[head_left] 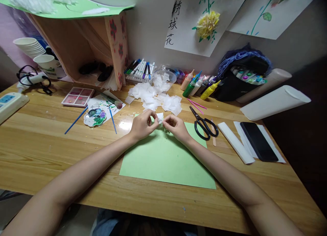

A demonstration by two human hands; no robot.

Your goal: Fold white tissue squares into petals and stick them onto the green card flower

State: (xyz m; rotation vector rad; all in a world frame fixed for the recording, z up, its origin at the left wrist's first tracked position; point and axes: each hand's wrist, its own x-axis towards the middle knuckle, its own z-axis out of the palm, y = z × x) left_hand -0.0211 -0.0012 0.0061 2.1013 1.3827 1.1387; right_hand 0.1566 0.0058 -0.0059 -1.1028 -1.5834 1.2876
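Between my hands is a small white tissue paper square (160, 117), held above the far edge of a green sheet of paper (166, 161). My left hand (144, 124) pinches its left side between thumb and forefinger. My right hand (177, 127) has thumb and forefinger pressed together at its right side. Just beyond my hands lies a loose pile of white tissue squares (145, 94), with more squares in a clear plastic bowl (165, 80) behind it.
Black-handled scissors (204, 125) and a wooden stick (214, 135) lie right of the green sheet. Farther right are a rolled white paper (236, 143) and a phone (258, 141). Paint bottles (196, 84) stand at the back. A paint palette (95, 117) and brushes (76, 120) lie left.
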